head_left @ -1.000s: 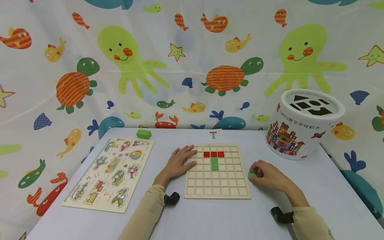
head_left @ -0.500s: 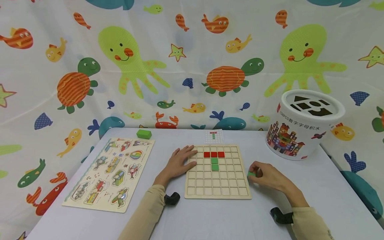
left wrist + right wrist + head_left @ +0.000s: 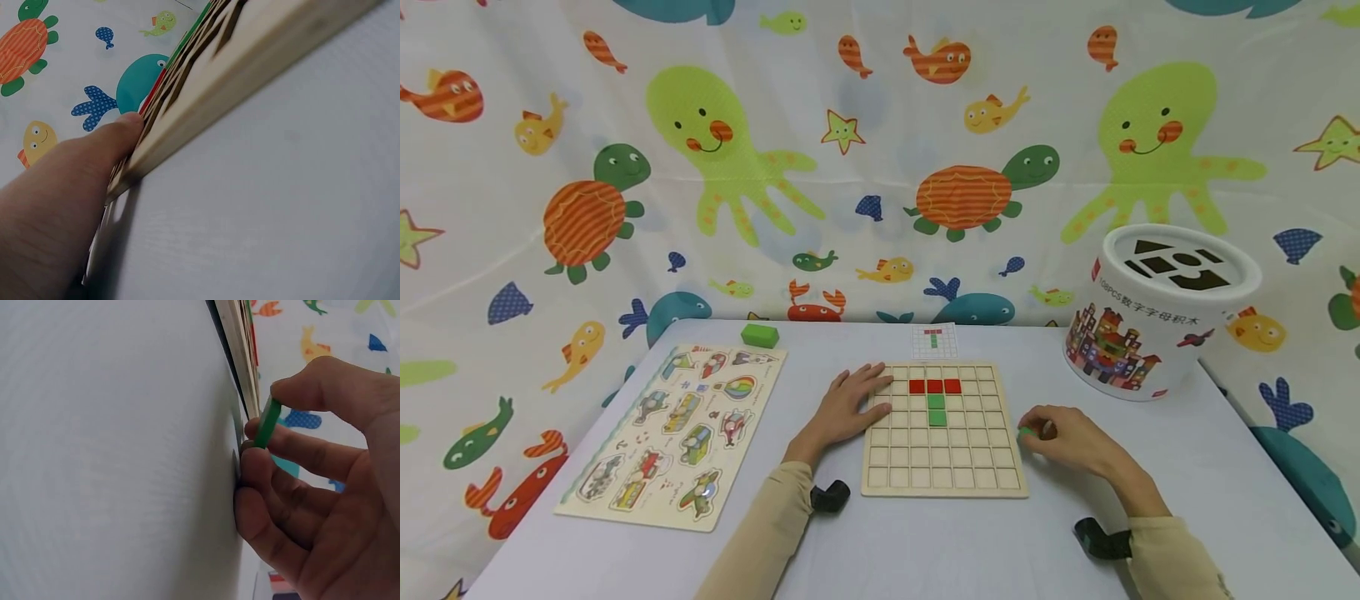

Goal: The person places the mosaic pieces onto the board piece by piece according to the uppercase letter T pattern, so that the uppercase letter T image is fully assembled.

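A wooden grid board (image 3: 945, 460) lies flat on the table. Three red square tiles (image 3: 935, 387) form a row in it, with two green tiles (image 3: 937, 410) in a column below the middle one. My left hand (image 3: 844, 410) rests with spread fingers on the board's left edge; its thumb (image 3: 119, 139) touches the rim in the left wrist view. Just beyond the board's right edge, my right hand (image 3: 1071, 437) pinches a green square tile (image 3: 268, 422) between thumb and fingers. The tile is tilted on edge in the right wrist view, and the other fingers are curled close to the tabletop.
Behind the board lies a small pattern card (image 3: 935, 341) with a red and green T. A vehicle picture puzzle (image 3: 673, 437) lies on the left, with a green block (image 3: 760, 336) past its far end. A white bucket (image 3: 1157, 317) with a shape-cut lid stands at the back right.
The green tile in my right hand has tilted, showing less of its face, and the right hand has shifted very slightly left. My left hand and the board have stayed put.
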Demonstrator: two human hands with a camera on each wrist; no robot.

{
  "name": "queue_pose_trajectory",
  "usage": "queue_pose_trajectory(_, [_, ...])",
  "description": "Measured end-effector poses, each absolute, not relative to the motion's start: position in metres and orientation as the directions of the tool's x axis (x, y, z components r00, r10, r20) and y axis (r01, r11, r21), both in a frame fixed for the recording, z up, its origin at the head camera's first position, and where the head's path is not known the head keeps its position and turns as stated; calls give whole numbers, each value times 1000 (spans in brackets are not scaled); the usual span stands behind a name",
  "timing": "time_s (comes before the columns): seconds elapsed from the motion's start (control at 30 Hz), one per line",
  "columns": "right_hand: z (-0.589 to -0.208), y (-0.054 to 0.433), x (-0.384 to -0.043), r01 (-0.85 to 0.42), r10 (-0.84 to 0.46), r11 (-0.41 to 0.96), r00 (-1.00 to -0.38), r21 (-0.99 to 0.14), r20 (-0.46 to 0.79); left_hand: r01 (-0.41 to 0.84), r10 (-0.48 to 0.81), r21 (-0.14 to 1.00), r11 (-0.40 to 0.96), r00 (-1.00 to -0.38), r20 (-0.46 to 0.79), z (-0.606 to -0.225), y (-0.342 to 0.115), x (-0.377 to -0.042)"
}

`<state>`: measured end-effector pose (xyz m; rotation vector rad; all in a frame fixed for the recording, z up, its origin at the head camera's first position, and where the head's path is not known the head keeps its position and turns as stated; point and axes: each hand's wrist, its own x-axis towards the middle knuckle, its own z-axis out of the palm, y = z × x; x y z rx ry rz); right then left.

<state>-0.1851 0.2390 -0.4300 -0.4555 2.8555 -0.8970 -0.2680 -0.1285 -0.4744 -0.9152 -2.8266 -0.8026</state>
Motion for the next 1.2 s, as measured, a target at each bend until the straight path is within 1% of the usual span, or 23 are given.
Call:
queue_pose_trajectory(0.2, [-429,237,-187,-215,-296,788,-954,-577,-48,566,528,457,686,-819,222,-474,-129,-269])
queue_pose_trajectory(0.43, [-433,239,-190,-198,-307,731,-950,-653,-56,565,528,458,686,-820,222,-476,-130,-268])
queue_pose_trajectory(0.53, [-434,239,-190,-220,-317,708,-948,-671,-25,561,527,454,692,-823,212,-476,-130,-268])
queue_pose_trajectory(0.67, [-434,236,-190,-277,-330,683,-943,-676,53,562,530,451,693,-822,210,-475,-129,-268])
queue_pose_trajectory(0.77, [-435,232,-190,-294,-337,661,-938,-690,77,564,529,456,689,-821,216,-474,-129,-267])
queue_pose_trajectory(1.2, [-436,216,-192,-232,-314,642,-949,-731,26,564,529,449,693,-821,215,-477,-130,-269])
